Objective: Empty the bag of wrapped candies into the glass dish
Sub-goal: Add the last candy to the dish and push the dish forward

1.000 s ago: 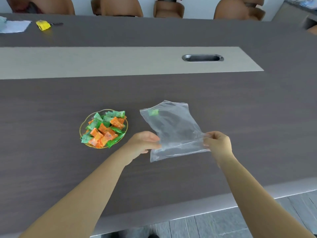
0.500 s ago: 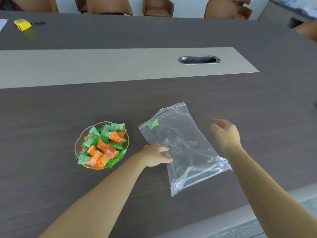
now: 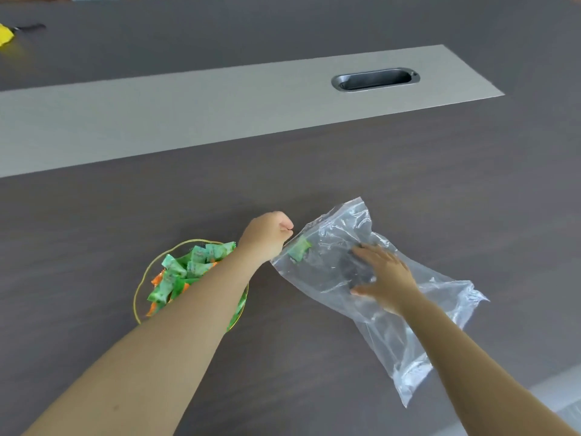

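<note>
A clear plastic bag (image 3: 408,316) lies on the dark table, its mouth toward the near right. One green wrapped candy (image 3: 299,248) sits inside it near the far left corner. My left hand (image 3: 267,237) is a fist pinching that corner of the bag. My right hand (image 3: 385,280) lies flat on the bag's middle, fingers spread. Left of the bag stands the glass dish (image 3: 140,297) with a gold rim, holding several green and orange wrapped candies (image 3: 182,272). My left forearm crosses over the dish and hides part of it.
A light grey strip (image 3: 188,114) runs across the table, with a metal cable slot (image 3: 375,79) in it. A yellow object (image 3: 4,34) lies at the far left. The table's near edge (image 3: 553,391) shows at the bottom right.
My left hand has moved from the bag's near left side to its far left corner and closed on it. My right hand, which hovered open, now presses on the bag's middle.
</note>
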`<act>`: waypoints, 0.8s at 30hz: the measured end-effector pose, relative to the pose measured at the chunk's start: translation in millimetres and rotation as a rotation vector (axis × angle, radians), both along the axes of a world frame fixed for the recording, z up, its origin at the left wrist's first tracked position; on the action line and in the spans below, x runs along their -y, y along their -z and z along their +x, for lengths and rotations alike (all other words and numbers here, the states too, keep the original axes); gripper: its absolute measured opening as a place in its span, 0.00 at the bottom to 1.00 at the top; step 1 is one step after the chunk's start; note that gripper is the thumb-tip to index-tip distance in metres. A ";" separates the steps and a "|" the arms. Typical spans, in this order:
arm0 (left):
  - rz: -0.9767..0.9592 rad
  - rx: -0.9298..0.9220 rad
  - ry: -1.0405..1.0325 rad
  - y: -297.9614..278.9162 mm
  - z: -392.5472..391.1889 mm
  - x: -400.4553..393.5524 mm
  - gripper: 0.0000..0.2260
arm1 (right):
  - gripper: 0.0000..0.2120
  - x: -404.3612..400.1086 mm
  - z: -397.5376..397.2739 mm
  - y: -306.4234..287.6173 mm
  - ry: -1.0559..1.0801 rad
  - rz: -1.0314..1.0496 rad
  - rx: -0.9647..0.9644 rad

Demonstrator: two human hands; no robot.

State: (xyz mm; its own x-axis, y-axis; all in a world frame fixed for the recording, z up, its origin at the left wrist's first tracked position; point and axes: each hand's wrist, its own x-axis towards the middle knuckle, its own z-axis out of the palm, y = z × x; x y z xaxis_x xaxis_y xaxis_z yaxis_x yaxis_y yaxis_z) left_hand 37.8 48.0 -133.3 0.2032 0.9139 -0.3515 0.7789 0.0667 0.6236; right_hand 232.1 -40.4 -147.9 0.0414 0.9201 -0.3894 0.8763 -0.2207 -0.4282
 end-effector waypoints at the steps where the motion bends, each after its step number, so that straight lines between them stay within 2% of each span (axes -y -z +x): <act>1: -0.031 -0.011 0.035 1.1 -0.1 -2.7 0.11 | 0.35 1.3 4.4 0.3 -0.013 0.003 -0.011; 4: -0.124 -0.023 0.148 3.4 1.7 -3.7 0.07 | 0.33 4.0 13.9 -0.6 -0.048 0.010 -0.014; 9: -0.105 -0.075 0.348 7.0 8.7 6.4 0.16 | 0.33 4.2 18.6 0.9 -0.080 0.018 0.006; 12: -0.070 -0.123 0.390 10.3 8.2 8.4 0.16 | 0.32 4.2 18.1 -0.6 -0.078 0.014 0.017; 16: -0.025 -0.056 0.273 16.0 1.4 8.5 0.11 | 0.31 4.1 17.0 -3.2 -0.084 0.000 0.038; 18: -0.006 0.022 0.140 16.8 -2.4 7.5 0.11 | 0.30 4.2 16.2 -4.5 -0.061 -0.002 0.043; 21: -0.018 0.173 -0.081 12.9 -8.5 5.6 0.05 | 0.28 3.4 14.7 -5.7 -0.023 0.013 0.070; 24: -0.010 0.351 -0.252 0.9 -14.5 8.0 0.13 | 0.27 0.8 8.1 -10.0 0.014 0.037 0.082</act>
State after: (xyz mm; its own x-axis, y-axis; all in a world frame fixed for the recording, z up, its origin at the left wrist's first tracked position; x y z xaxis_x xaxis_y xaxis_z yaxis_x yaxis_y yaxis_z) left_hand 23.3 40.0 -134.3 0.0825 0.9471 -0.3101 0.4785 0.2353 0.8460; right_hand 240.2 -41.2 -137.9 0.0845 0.9329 -0.3500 0.9057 -0.2184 -0.3633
